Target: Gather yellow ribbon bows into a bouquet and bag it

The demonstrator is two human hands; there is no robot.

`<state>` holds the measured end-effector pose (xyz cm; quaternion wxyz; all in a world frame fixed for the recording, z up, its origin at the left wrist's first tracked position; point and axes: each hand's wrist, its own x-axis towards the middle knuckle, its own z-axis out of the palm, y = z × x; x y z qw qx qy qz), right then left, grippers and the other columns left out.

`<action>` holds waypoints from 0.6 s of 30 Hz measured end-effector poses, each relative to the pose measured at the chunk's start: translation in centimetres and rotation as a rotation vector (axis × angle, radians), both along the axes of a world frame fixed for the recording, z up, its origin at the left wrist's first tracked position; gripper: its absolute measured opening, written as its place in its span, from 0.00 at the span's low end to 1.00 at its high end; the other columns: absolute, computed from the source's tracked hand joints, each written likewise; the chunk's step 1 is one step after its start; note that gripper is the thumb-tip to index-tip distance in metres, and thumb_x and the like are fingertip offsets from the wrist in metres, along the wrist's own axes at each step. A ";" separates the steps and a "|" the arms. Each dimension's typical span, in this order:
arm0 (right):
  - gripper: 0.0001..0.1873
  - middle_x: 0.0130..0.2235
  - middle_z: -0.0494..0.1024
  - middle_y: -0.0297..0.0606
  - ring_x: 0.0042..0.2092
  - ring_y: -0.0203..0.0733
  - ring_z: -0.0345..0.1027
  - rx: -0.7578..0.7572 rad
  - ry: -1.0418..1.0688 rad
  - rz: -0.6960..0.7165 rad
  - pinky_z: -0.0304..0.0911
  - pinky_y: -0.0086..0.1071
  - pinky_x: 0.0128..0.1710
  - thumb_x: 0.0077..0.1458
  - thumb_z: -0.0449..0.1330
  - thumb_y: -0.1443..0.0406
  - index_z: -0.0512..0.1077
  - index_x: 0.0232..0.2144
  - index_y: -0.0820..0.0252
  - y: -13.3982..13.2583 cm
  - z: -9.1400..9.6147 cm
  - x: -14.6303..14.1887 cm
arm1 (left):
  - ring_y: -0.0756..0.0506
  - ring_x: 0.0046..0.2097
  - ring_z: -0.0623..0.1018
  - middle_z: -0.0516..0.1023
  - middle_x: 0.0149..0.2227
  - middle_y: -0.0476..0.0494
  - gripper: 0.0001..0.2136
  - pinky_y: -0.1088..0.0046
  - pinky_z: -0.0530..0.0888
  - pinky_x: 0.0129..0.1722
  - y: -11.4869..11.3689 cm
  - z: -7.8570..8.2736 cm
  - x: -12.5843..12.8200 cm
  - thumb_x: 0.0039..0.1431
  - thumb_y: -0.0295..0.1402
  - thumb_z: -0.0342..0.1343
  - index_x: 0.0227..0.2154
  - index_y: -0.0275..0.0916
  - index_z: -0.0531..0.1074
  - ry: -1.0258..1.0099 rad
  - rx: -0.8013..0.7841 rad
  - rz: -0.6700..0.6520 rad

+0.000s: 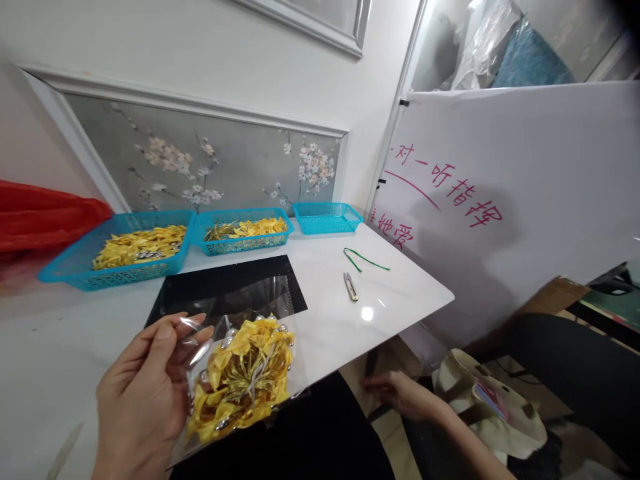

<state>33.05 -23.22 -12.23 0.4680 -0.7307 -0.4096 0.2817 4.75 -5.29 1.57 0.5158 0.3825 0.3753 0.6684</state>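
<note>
My left hand (145, 393) pinches the edge of a clear plastic bag (245, 380) over the front of the white table. Inside it lie yellow ribbon pieces with silver beads and a bundle of gold cord. Off the table's right edge, my right hand (395, 393) hangs low and is somewhat blurred; whether its fingers hold anything is not visible. A black mat (230, 287) lies partly behind the bag. To the right are small thread snips (351, 287) and a green string (365, 259) on the tabletop.
Along the wall stand a blue basket (120, 280) and a second blue basket (240, 245), both with yellow ribbon pieces, plus an empty blue basket (327, 223). A whiteboard (525, 173) rises at right. Below it are a canvas bag (493, 407) and a dark chair (575, 360).
</note>
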 end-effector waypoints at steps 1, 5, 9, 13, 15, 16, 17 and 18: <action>0.14 0.42 0.74 0.39 0.38 0.38 0.71 -0.052 0.021 0.072 0.70 0.36 0.37 0.61 0.56 0.60 0.69 0.44 0.64 0.3 0.0 0.2 | 0.54 0.31 0.77 0.77 0.28 0.53 0.06 0.82 0.76 0.36 0.0 0.0 0.0 0.55 0.23 0.56 0.26 0.36 0.74 0.001 0.006 0.001; 0.12 0.37 0.76 0.41 0.35 0.40 0.72 -0.195 0.066 0.211 0.68 0.31 0.34 0.58 0.59 0.61 0.73 0.40 0.65 1.4 0.5 0.9 | 0.54 0.31 0.77 0.78 0.29 0.54 0.04 0.83 0.76 0.36 0.2 -0.1 -0.1 0.55 0.24 0.56 0.27 0.36 0.75 0.017 -0.006 0.002; 0.15 0.36 0.79 0.42 0.33 0.42 0.74 -0.188 0.103 0.329 0.67 0.32 0.35 0.56 0.57 0.58 0.76 0.38 0.63 1.1 3.6 0.8 | 0.53 0.28 0.77 0.79 0.27 0.53 0.04 0.83 0.76 0.30 0.3 -0.1 -0.2 0.56 0.25 0.56 0.28 0.37 0.75 0.018 -0.057 -0.017; 0.19 0.37 0.79 0.39 0.28 0.37 0.72 0.018 0.291 0.508 0.67 0.34 0.36 0.59 0.54 0.55 0.73 0.45 0.60 0.9 9.1 -0.8 | 0.53 0.27 0.77 0.79 0.27 0.53 0.02 0.80 0.76 0.29 0.0 0.0 0.1 0.55 0.27 0.57 0.29 0.38 0.75 0.029 -0.084 -0.041; 0.17 0.34 0.78 0.38 0.27 0.36 0.70 0.169 0.254 0.399 0.67 0.34 0.37 0.59 0.54 0.56 0.73 0.42 0.61 2.3 11.3 -2.4 | 0.52 0.26 0.77 0.79 0.27 0.52 0.02 0.79 0.76 0.29 -0.3 0.0 0.3 0.52 0.29 0.60 0.29 0.38 0.75 0.039 -0.081 -0.055; 0.17 0.36 0.78 0.39 0.30 0.37 0.71 0.236 0.245 0.344 0.67 0.34 0.37 0.59 0.54 0.55 0.73 0.42 0.61 3.4 12.0 -3.3 | 0.52 0.25 0.77 0.80 0.27 0.52 0.03 0.78 0.77 0.29 -0.4 -0.1 0.3 0.50 0.31 0.61 0.29 0.38 0.75 0.041 -0.074 -0.058; 0.16 0.40 0.77 0.41 0.34 0.38 0.71 0.290 0.244 0.311 0.67 0.34 0.38 0.58 0.55 0.55 0.72 0.42 0.60 4.7 12.4 -4.4 | 0.51 0.25 0.77 0.80 0.27 0.51 0.06 0.78 0.76 0.28 -0.5 -0.1 0.3 0.48 0.33 0.63 0.30 0.38 0.75 0.042 -0.069 -0.062; 0.17 0.44 0.75 0.42 0.38 0.40 0.70 0.324 0.252 0.300 0.66 0.34 0.39 0.58 0.55 0.55 0.71 0.43 0.59 6.0 12.6 -5.6 | 0.51 0.24 0.77 0.80 0.27 0.51 0.08 0.77 0.76 0.28 -0.5 -0.2 0.2 0.47 0.34 0.64 0.30 0.38 0.76 0.044 -0.067 -0.069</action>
